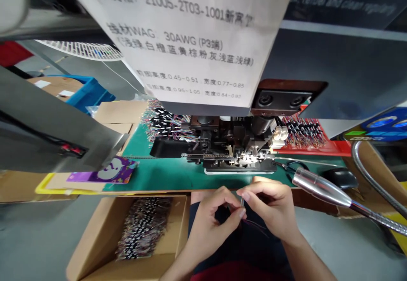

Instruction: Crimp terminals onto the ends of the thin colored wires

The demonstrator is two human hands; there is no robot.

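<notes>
In front of the bench edge, over my lap, both hands meet at a thin wire bundle [254, 224]. My left hand [216, 217] pinches it between thumb and forefinger. My right hand [271, 204] is closed at the bundle's upper end, thumb and fingertips pressed together. A short pale section shows between the two hands, and dark thin strands hang below to the right. The exact wire ends are hidden by my fingers. Just beyond my hands stands a crimping machine [229, 158], with a lit work point and a terminal strip feeding in from the left.
A cardboard box [178, 234] at lower left holds many wire bundles [143, 226]. More bundles lie behind the machine on the left [165, 122] and on a red tray [337, 147] at right. A lamp [318, 185] juts in from the right, near scissors [294, 166].
</notes>
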